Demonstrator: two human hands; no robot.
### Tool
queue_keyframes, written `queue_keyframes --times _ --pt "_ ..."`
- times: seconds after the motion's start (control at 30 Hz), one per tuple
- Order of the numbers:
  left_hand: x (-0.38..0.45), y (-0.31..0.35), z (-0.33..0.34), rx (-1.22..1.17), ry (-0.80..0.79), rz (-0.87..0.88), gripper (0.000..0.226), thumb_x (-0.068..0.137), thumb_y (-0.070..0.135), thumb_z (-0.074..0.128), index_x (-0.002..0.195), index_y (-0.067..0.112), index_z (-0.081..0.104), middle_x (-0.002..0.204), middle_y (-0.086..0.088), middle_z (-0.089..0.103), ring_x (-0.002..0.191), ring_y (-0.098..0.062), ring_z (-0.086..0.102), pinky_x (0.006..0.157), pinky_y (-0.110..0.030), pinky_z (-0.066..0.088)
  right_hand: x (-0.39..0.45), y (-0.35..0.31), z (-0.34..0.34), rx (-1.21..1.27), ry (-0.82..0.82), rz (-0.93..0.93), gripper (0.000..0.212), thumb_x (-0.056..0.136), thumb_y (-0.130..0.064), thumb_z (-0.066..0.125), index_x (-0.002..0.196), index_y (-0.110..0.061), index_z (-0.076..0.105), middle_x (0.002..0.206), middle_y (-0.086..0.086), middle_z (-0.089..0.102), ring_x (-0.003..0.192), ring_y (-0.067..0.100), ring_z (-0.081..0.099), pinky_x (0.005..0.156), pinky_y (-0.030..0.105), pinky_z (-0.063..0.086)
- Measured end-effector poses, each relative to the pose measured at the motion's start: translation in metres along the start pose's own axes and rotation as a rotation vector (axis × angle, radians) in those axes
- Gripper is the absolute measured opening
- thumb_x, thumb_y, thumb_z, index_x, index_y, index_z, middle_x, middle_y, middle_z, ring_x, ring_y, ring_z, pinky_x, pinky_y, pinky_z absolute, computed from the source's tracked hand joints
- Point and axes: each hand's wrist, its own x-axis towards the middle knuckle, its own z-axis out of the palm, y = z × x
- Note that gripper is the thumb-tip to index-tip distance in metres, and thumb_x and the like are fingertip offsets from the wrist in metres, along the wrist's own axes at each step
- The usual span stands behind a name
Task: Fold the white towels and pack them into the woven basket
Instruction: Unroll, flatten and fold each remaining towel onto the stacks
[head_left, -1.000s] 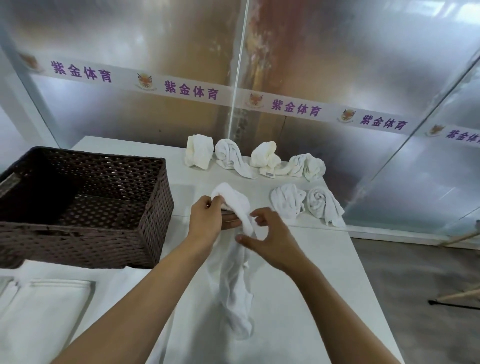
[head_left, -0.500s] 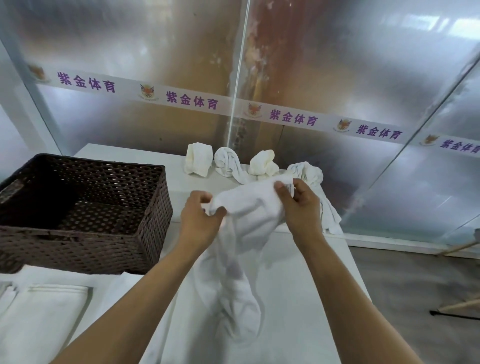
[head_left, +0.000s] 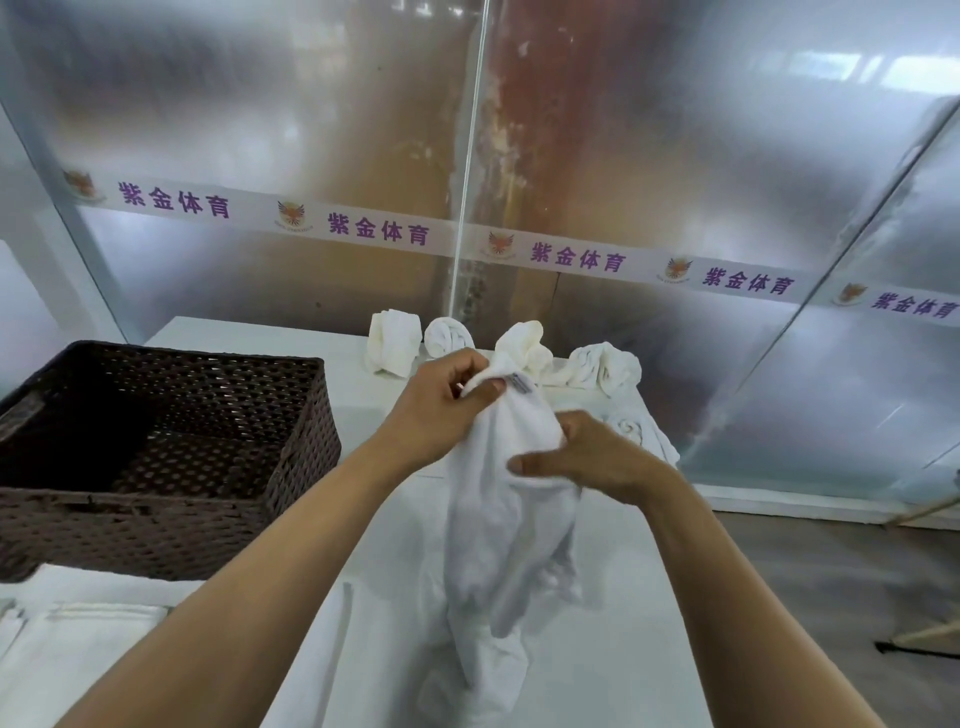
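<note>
A crumpled white towel (head_left: 511, 525) hung lengthwise above the white table, its top corner with a small sewn label raised, its lower end bunched on the tabletop. The woven basket (head_left: 156, 457), dark brown and rectangular, stood open to the left with nothing visible inside. Four loosely rolled white towels (head_left: 393, 349) sat in a row at the table's far edge; another, perhaps two, lay partly hidden behind the hanging one. Flat folded towels (head_left: 78, 644) lay in front of the basket.
</note>
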Motion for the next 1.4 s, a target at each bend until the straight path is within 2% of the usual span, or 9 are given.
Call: queue_keyframes --times 0.1,0.27,0.47,0.67,0.77,0.9,1.0,1.27,1.4 --pt "0.010 0.000 -0.008 0.035 0.069 0.019 0.014 0.097 0.020 0.063 0.085 0.014 0.062 0.074 -0.003 0.054 0.063 -0.007 0.042 0.061 -0.017 0.033 0.009 0.032 -0.003 -0.318 -0.108 0.168 0.052 0.072 -0.047 0.088 0.108 -0.014 0.071 0.102 0.004 0.075 0.095 0.023 0.071 0.087 0.036 0.057" --pt "0.028 -0.011 -0.031 0.140 0.189 -0.029 0.026 0.096 0.023 0.065 0.074 0.024 0.053 0.059 0.013 0.045 0.049 -0.006 0.035 0.049 -0.014 0.028 0.024 0.072 -0.040 -0.544 0.094 0.322 0.051 0.076 -0.051 0.084 0.092 -0.012 0.056 0.086 -0.002 0.058 0.074 0.013 0.057 0.060 0.026 0.041" --pt "0.060 -0.039 -0.062 0.267 0.472 -0.134 0.028 0.094 0.029 0.066 0.071 0.029 0.051 0.066 0.010 0.054 0.053 -0.005 0.044 0.053 -0.016 0.032 0.056 0.068 -0.111 -0.306 0.443 0.217 0.047 0.079 -0.028 0.087 0.052 -0.015 0.051 0.050 -0.005 0.040 0.052 0.017 0.036 0.053 0.032 0.029" --pt "0.114 -0.044 -0.089 0.296 0.610 -0.233 0.022 0.097 0.030 0.063 0.078 0.022 0.055 0.071 0.002 0.057 0.059 -0.020 0.056 0.050 -0.024 0.040 0.104 0.039 -0.155 0.259 0.688 0.085 0.018 0.080 -0.022 0.086 0.081 -0.012 0.071 0.074 0.004 0.065 0.066 0.020 0.056 0.041 0.019 0.039" --pt "0.154 -0.028 -0.101 0.080 0.683 -0.249 0.017 0.098 0.028 0.064 0.102 0.014 0.058 0.093 -0.004 0.062 0.061 -0.027 0.065 0.043 -0.025 0.053 0.138 0.018 -0.175 0.571 0.728 0.041 0.021 0.081 -0.022 0.086 0.090 -0.009 0.073 0.088 0.010 0.068 0.081 0.027 0.061 0.048 0.024 0.051" --pt "0.195 0.004 -0.121 -0.055 0.741 -0.088 0.013 0.096 0.022 0.066 0.098 0.012 0.058 0.095 -0.009 0.063 0.079 -0.027 0.067 0.067 -0.042 0.063 0.153 -0.040 -0.206 0.642 0.819 -0.216 0.027 0.090 -0.017 0.077 0.111 -0.003 0.069 0.100 0.002 0.067 0.097 0.023 0.066 0.071 0.031 0.064" --pt "0.208 0.038 -0.133 -0.107 0.734 0.066 0.007 0.097 0.021 0.064 0.096 0.015 0.062 0.092 -0.005 0.064 0.087 -0.016 0.064 0.072 -0.033 0.062 0.137 -0.074 -0.227 0.630 0.862 -0.386 0.025 0.094 -0.023 0.073 0.113 -0.007 0.069 0.098 -0.004 0.067 0.097 0.013 0.065 0.087 0.037 0.062" --pt "0.172 0.072 -0.131 -0.146 0.691 0.204 0.003 0.096 0.023 0.064 0.094 0.025 0.066 0.103 -0.017 0.065 0.092 -0.014 0.065 0.075 -0.031 0.061 0.082 -0.073 -0.213 0.664 0.817 -0.533 0.021 0.097 -0.029 0.069 0.109 -0.011 0.069 0.093 -0.007 0.064 0.093 0.006 0.062 0.090 0.033 0.058" --pt "0.115 0.046 -0.112 -0.135 0.689 0.111 0.003 0.097 0.019 0.063 0.096 0.020 0.065 0.086 -0.003 0.064 0.084 -0.009 0.064 0.076 -0.028 0.061 0.058 -0.025 -0.170 0.697 0.793 -0.438 0.006 0.098 -0.026 0.068 0.095 -0.023 0.072 0.091 -0.008 0.068 0.090 0.008 0.064 0.086 0.032 0.057"
